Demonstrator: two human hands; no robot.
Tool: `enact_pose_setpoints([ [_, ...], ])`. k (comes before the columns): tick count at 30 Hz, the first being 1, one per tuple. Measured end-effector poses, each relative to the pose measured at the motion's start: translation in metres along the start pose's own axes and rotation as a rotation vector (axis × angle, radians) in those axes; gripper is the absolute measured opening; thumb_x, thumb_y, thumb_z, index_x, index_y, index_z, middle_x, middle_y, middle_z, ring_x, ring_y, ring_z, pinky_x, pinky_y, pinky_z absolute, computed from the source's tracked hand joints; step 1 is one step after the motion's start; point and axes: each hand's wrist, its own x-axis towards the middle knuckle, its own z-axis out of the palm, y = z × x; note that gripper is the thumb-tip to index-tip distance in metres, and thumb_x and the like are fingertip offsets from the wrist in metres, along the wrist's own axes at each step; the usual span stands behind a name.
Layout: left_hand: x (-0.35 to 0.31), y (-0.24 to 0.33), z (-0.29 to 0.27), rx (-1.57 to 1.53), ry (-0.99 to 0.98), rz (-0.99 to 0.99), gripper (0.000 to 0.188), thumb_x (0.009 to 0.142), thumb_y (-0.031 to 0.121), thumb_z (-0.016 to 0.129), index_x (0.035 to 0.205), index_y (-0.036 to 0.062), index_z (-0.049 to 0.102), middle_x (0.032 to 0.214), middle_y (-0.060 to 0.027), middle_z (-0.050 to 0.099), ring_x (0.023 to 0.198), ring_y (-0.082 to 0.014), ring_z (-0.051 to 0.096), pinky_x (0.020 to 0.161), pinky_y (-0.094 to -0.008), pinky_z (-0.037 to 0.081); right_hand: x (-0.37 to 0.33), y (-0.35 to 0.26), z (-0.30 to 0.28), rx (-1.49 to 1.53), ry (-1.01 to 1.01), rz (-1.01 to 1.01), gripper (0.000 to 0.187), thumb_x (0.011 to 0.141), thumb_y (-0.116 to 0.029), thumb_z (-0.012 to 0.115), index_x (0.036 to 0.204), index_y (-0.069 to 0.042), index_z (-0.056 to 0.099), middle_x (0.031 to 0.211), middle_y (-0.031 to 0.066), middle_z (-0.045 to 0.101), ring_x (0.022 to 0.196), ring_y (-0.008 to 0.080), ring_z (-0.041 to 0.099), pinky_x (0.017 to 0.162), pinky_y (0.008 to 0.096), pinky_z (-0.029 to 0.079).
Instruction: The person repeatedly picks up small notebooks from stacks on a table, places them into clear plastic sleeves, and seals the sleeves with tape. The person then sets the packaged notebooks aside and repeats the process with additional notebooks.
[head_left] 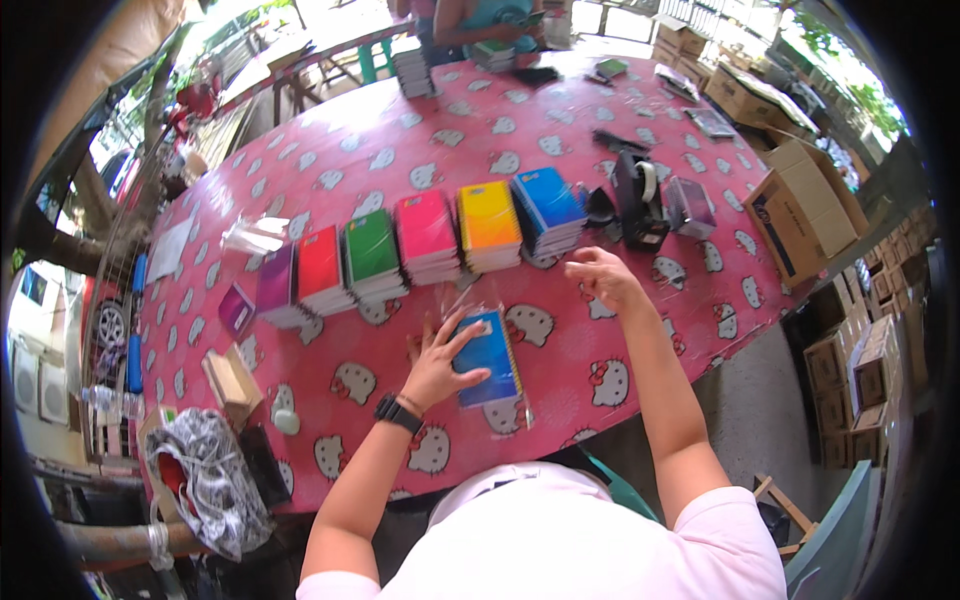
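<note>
Blue notebook (486,362) in a clear sleeve (528,408), lying near the front edge of the pink table (565,375). Left hand (440,366) overlaps its left side, fingers spread wide, gripping nothing I can see. Right hand (608,280) raised beyond its right side, fingers half curled; I cannot tell whether they pinch anything. Behind, I count six notebook stacks (428,228) in a row.

the main table (560,385) is fitted with a pink printed cover (300,205). a second table (335,47) stands beyond it at far left, with a green stool (369,62) alongside. right side: grey floor (745,400), stacked cartons (832,365). a green chair (835,545) is positioned at lower right. daylight is strongest along the far side; foliage (875,95) shows at upper right.
</note>
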Motion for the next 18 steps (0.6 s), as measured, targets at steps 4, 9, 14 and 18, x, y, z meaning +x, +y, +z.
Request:
enact_pose_setpoints([
  [4,0.004,0.004,-0.001,0.022,-0.004,0.012,0.080,0.064,0.056,0.072,0.136,0.0368,0.040,0.152,0.0048,0.018,0.139,-0.0401,-0.002,0.101,-0.0704,0.002,-0.038,-0.006,0.101,-0.327,-0.272,-0.107,0.040,0.074,-0.017,0.075,0.103,0.000,0.053,0.083,0.0085,0.064,0.073,0.0134,0.061,0.058,0.0255,0.044],
  [9,0.000,0.007,-0.001,0.016,0.000,-0.009,0.082,0.064,0.055,0.073,0.136,0.0350,0.040,0.151,0.0045,0.019,0.140,-0.0386,0.000,0.102,-0.0692,0.003,-0.054,0.016,0.145,-1.364,0.022,-0.113,0.071,0.061,-0.053,0.078,0.104,-0.002,0.054,0.099,0.0145,0.065,0.093,0.0269,0.065,0.078,0.0360,0.051],
  [14,-0.006,0.003,0.008,-0.205,0.326,0.125,0.078,0.072,0.041,0.072,0.139,0.0170,0.038,0.149,-0.0056,0.026,0.139,-0.0369,0.012,0.109,-0.0570,0.012,-0.068,0.015,0.074,-1.469,-0.008,-0.013,0.069,0.061,-0.045,0.081,0.110,-0.004,0.054,0.105,0.0148,0.064,0.102,0.0281,0.061,0.085,0.0370,0.049],
  [18,-0.046,-0.011,0.048,-0.874,0.443,0.053,0.065,0.078,0.006,0.059,0.139,0.0098,0.037,0.139,-0.0135,0.037,0.128,-0.0255,0.036,0.104,-0.0394,0.033,-0.085,0.095,0.056,-0.695,-0.119,-0.257,0.050,0.079,-0.015,0.066,0.124,-0.002,0.047,0.106,0.0143,0.063,0.098,0.0249,0.061,0.082,0.0329,0.049],
])
